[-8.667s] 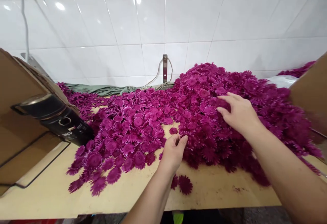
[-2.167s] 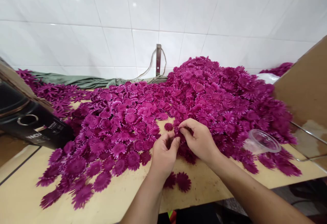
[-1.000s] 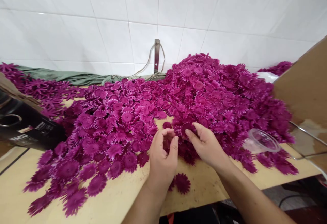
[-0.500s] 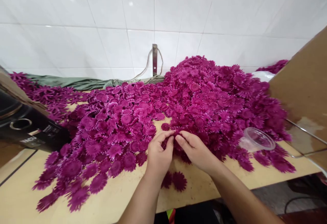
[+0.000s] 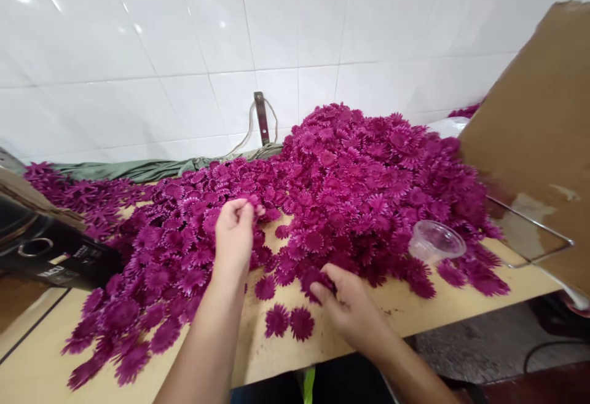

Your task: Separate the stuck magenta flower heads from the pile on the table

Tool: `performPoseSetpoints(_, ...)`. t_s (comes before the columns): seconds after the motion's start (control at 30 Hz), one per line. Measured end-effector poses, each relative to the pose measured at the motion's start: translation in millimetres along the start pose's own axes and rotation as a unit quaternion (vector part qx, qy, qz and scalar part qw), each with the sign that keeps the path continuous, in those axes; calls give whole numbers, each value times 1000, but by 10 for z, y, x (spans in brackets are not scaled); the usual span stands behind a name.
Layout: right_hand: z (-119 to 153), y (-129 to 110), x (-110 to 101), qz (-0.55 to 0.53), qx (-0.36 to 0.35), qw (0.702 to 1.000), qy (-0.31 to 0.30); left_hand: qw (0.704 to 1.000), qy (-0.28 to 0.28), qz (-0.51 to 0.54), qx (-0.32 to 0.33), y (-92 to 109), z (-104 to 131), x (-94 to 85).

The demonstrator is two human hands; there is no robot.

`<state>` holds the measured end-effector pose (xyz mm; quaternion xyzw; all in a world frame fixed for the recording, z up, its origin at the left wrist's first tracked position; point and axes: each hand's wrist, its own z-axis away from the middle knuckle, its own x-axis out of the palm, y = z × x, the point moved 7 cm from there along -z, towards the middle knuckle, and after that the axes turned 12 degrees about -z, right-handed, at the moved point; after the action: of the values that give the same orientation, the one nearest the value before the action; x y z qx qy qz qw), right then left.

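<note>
Magenta flower pieces lie heaped across the wooden table. My left hand is over the left part of the heap, thumb and fingers pinched on a magenta flower piece. Lower and to the right, near the table's front, my right hand has thumb and forefinger closed around another magenta flower piece. Two loose flower pieces rest side by side on bare wood between my forearms.
A clear plastic cup sits tilted at the heap's right. Beyond it stand a cardboard sheet and a metal wire frame. At left is a black box. Green cloth runs along the tiled wall.
My hands, together before, are now apart: the left has moved up and left, the right lower. The view has shifted slightly, and more of the loose pieces near the front edge show.
</note>
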<state>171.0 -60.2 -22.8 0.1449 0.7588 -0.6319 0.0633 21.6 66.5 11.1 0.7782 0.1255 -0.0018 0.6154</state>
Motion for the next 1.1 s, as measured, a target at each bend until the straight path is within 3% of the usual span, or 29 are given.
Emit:
performPoseSetpoints(0.13, -70, 82, -215, 4, 9, 999, 48, 985, -89, -126, 76, 107, 90, 272)
performPoseSetpoints(0.23, -147, 122, -312, -21, 24, 996, 79, 972, -132, -163, 102, 150, 344, 405)
performPoseSetpoints(0.4, -223, 216, -251, -154, 45, 984, 82, 935, -277, -160, 156, 229, 837, 636)
performPoseSetpoints(0.57, -198, 285, -175, -238, 44, 968, 66, 932, -300, -153, 134, 189, 894, 709)
performPoseSetpoints(0.67, -142, 387, -209, -284, 71, 952, 86, 916, -330, -155, 168, 188, 886, 748)
performPoseSetpoints(0.73, -120, 426, -218, -319, 84, 940, 85, 907, -321, -180, 206, 187, 885, 749)
performPoseSetpoints(0.87, -137, 356, -195, -336, 77, 937, 57, 914, -243, -227, 234, 163, 859, 727)
performPoseSetpoints(0.93, -147, 268, -187, -330, 54, 941, 58, 934, -213, -206, 197, 138, 807, 724)
performPoseSetpoints(1.03, -107, 175, -165, -302, 37, 950, 75, 970, -200, -109, 83, 66, 627, 717)
performPoseSetpoints(1.1, -53, 158, -131, -270, 43, 959, 70, 986, -163, -38, 20, 39, 437, 650)
